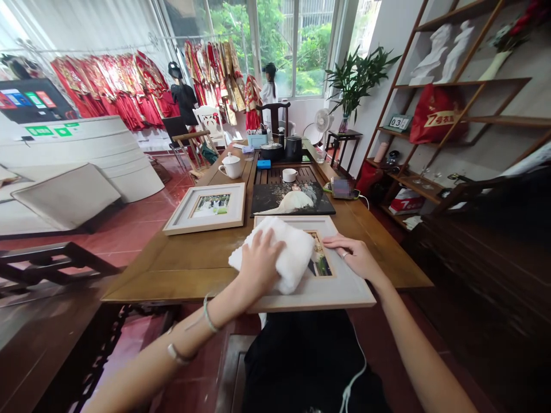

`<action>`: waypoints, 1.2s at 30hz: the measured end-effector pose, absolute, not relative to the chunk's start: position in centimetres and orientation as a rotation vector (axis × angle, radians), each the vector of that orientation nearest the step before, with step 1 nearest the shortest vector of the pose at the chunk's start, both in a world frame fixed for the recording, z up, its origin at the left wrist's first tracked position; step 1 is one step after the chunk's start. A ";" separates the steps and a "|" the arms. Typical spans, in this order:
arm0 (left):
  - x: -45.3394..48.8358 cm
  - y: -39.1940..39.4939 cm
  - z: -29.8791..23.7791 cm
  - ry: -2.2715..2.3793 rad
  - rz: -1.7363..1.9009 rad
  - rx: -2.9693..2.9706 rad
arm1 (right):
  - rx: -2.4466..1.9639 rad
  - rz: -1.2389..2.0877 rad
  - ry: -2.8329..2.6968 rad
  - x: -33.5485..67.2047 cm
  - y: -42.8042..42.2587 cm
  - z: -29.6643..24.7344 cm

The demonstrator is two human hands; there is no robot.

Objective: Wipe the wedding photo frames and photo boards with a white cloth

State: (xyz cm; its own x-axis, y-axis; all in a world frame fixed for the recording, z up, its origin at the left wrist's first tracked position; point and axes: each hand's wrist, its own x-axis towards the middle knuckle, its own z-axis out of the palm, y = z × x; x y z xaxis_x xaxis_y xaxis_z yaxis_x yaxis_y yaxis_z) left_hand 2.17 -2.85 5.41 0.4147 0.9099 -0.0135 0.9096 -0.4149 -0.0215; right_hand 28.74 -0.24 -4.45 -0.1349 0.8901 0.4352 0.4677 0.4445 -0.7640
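A white fluffy towel point(295, 258), folded into a pad, lies over the left part of a light wood picture frame point(353, 289) at the table's near edge. My left hand point(260, 261) is on top of the towel, its fingers curled into the cloth and holding it. Part of a small inset photo point(322, 265) shows beside the towel; the rest is covered. My right hand point(353, 255) rests on the frame's right side, fingers stretched out flat, with a ring on one finger. It holds nothing.
Behind the frame lies a dark photo panel point(275, 198); left of it is another framed picture point(205, 207). A lidded white cup point(231, 166), a white mug point(289, 175), a black pot point(293, 149) and a phone point(343, 188) with a cable are farther back. Two people stand near the garment racks.
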 end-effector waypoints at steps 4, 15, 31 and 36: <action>3.8 0.5 5.1 -1.603 -0.011 -2.613 | -1.168 0.572 -1.760 28.7 -0.2 -4.5; 7.9 4.5 3.2 -1.396 -0.085 -2.731 | -1.217 0.565 -1.711 28.9 -0.4 -4.3; 9.7 6.8 3.3 -1.118 -0.160 -2.867 | -1.249 0.528 -1.787 28.8 -0.6 -4.3; 7.3 4.4 3.7 -1.192 -0.075 -2.919 | -1.265 0.505 -1.776 28.5 -0.7 -3.9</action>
State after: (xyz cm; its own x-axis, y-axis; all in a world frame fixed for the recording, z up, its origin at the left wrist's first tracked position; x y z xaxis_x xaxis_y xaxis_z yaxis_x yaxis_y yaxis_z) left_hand 7.29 4.39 3.72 0.7129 0.7001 0.0394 0.6996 -0.7140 0.0292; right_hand 28.54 -0.73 -3.94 -0.1016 0.9034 0.4167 0.5491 0.4002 -0.7337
